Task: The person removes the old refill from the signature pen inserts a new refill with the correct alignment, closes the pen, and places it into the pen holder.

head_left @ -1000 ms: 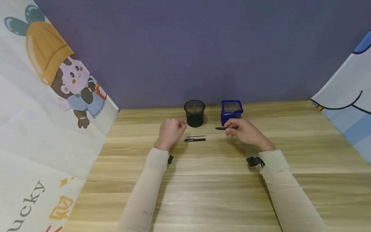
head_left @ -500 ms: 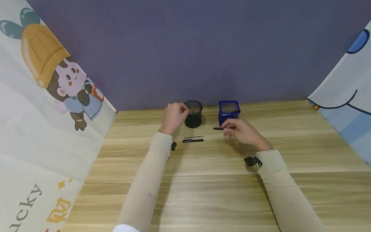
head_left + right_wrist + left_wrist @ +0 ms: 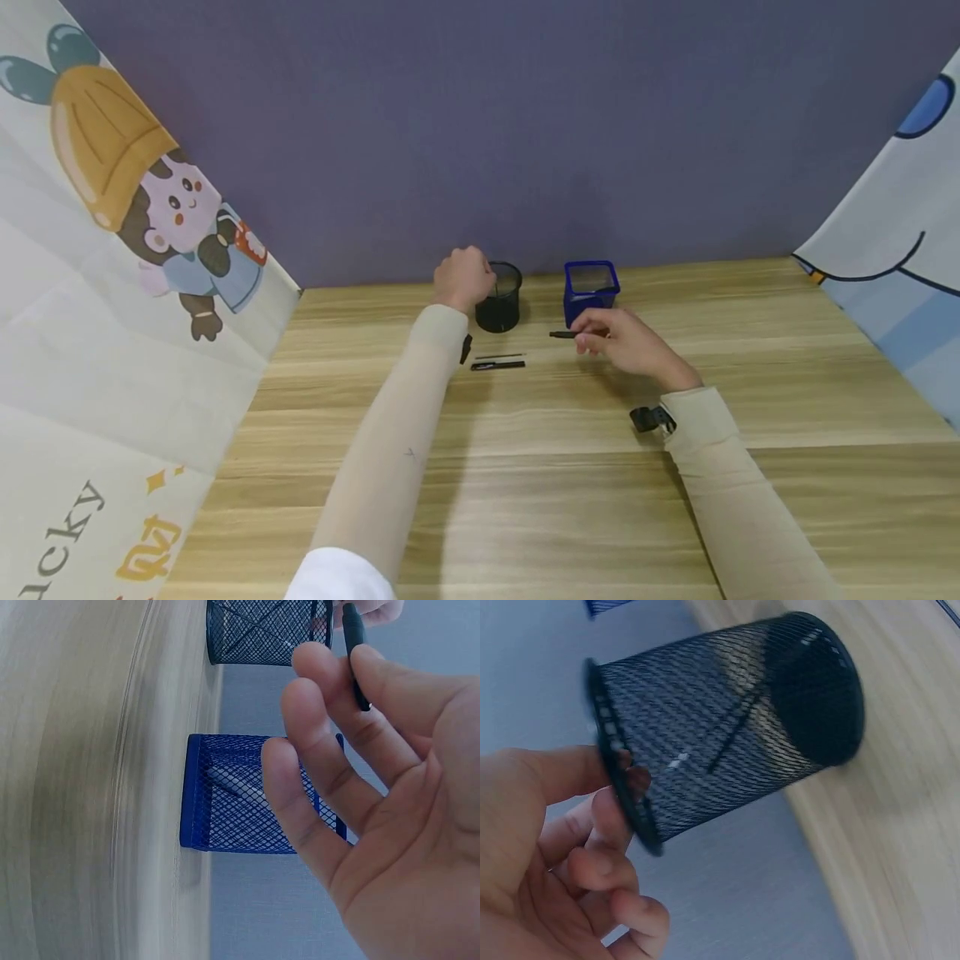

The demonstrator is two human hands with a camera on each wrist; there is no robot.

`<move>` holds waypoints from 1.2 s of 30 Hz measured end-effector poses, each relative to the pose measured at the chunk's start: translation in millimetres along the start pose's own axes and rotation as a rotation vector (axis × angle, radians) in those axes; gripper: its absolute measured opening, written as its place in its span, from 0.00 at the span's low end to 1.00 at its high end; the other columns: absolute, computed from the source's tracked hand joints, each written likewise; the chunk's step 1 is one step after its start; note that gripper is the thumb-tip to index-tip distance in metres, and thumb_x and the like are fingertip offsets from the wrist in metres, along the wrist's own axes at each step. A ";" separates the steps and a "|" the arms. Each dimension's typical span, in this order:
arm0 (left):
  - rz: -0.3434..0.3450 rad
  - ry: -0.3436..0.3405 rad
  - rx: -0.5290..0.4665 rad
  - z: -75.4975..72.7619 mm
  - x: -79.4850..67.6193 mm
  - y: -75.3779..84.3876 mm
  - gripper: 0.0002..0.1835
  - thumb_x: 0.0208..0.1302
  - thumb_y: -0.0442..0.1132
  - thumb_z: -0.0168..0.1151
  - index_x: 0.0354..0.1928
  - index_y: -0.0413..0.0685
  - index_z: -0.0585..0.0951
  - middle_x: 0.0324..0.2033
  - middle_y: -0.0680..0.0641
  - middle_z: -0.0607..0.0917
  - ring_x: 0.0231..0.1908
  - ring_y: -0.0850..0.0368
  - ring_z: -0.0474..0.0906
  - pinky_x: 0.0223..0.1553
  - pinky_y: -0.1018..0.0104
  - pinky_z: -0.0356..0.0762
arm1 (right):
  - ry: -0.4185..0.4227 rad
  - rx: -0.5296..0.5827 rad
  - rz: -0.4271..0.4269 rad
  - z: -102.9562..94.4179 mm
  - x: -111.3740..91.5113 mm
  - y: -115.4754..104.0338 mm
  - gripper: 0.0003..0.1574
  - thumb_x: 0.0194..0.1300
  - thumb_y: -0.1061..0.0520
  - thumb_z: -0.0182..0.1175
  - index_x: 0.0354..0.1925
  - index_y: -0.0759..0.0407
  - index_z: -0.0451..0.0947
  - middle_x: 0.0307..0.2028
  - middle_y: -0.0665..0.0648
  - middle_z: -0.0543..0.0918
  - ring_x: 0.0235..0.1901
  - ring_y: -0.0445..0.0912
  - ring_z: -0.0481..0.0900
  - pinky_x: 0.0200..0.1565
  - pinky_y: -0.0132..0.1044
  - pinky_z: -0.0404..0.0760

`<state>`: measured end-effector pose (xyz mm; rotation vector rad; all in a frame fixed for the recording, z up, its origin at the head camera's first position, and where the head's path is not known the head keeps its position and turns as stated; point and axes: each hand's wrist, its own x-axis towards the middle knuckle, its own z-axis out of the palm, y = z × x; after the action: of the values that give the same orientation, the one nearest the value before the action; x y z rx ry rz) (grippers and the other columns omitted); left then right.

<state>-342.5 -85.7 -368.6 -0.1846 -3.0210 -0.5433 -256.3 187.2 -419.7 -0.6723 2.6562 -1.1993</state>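
My left hand [image 3: 465, 279] is at the mouth of the black mesh pen cup [image 3: 497, 315]. In the left wrist view its thumb and forefinger tips reach just inside the rim, other fingers curled outside; I cannot tell whether they pinch anything. A small pale bit [image 3: 679, 760] and a thin dark stick [image 3: 735, 731] show through the mesh. My right hand [image 3: 626, 342] pinches a short black pen barrel [image 3: 355, 656] between thumb and forefinger, in front of the blue mesh pen cup [image 3: 247, 791]. A dark pen-like piece [image 3: 232, 784] leans inside the blue cup.
On the wooden table [image 3: 555, 517], a thin pen refill [image 3: 501, 357] lies alongside a black pen piece with a clip [image 3: 498, 365], below the black cup. A grey-purple panel [image 3: 480, 125] rises behind both cups. Printed sheets flank the table.
My left hand has moved up, forward and slightly right, from beside the black cup to its mouth. The right hand keeps the pen barrel nearly in place; the head view has shifted slightly.
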 end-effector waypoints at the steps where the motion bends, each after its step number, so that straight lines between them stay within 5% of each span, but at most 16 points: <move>1: -0.012 -0.016 0.016 1.8 2.1 0.6 0.28 0.74 0.41 0.55 0.11 0.53 0.65 0.10 0.54 0.63 0.14 0.58 0.54 0.21 0.62 0.62 | 0.000 0.004 -0.002 0.5 -0.5 -0.1 0.10 0.77 0.61 0.57 0.52 0.58 0.80 0.38 0.56 0.89 0.39 0.57 0.85 0.40 0.44 0.82; 5: -0.032 -0.028 0.095 9.0 8.4 3.6 0.22 0.75 0.44 0.57 0.18 0.51 0.73 0.17 0.51 0.74 0.18 0.56 0.69 0.26 0.57 0.75 | 0.004 0.014 0.001 2.0 -2.5 0.0 0.10 0.76 0.61 0.57 0.52 0.59 0.81 0.38 0.57 0.89 0.38 0.58 0.85 0.38 0.43 0.82; 10: -0.053 0.014 0.146 12.1 10.9 10.2 0.11 0.73 0.46 0.62 0.37 0.47 0.86 0.37 0.44 0.89 0.32 0.47 0.85 0.35 0.49 0.85 | 0.007 0.020 -0.002 2.6 -4.5 -1.3 0.10 0.76 0.61 0.58 0.52 0.60 0.80 0.39 0.57 0.89 0.38 0.57 0.85 0.38 0.43 0.82; 21: -0.155 -0.006 0.221 20.8 15.4 16.5 0.11 0.74 0.45 0.59 0.41 0.49 0.88 0.41 0.45 0.91 0.36 0.48 0.87 0.34 0.54 0.85 | 0.006 0.028 -0.004 6.0 -8.1 -3.1 0.10 0.76 0.62 0.58 0.52 0.62 0.80 0.38 0.56 0.89 0.38 0.57 0.84 0.39 0.46 0.82; 29: -0.192 0.021 0.241 24.5 13.9 17.5 0.09 0.73 0.39 0.59 0.39 0.50 0.88 0.37 0.46 0.91 0.31 0.52 0.86 0.26 0.59 0.74 | 0.007 0.026 0.008 8.1 -9.0 -6.1 0.10 0.76 0.60 0.59 0.52 0.61 0.81 0.38 0.56 0.89 0.38 0.57 0.85 0.40 0.48 0.83; 36: -0.244 0.064 0.227 29.0 14.1 21.4 0.06 0.71 0.41 0.63 0.40 0.52 0.88 0.38 0.46 0.91 0.33 0.50 0.86 0.33 0.56 0.82 | 0.014 0.014 0.010 8.5 -11.3 -7.9 0.11 0.76 0.59 0.59 0.53 0.61 0.80 0.38 0.56 0.89 0.38 0.56 0.85 0.39 0.43 0.81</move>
<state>-355.0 -54.1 -387.1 0.2115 -3.0282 -0.2098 -241.0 182.1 -420.0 -0.6500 2.6562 -1.2233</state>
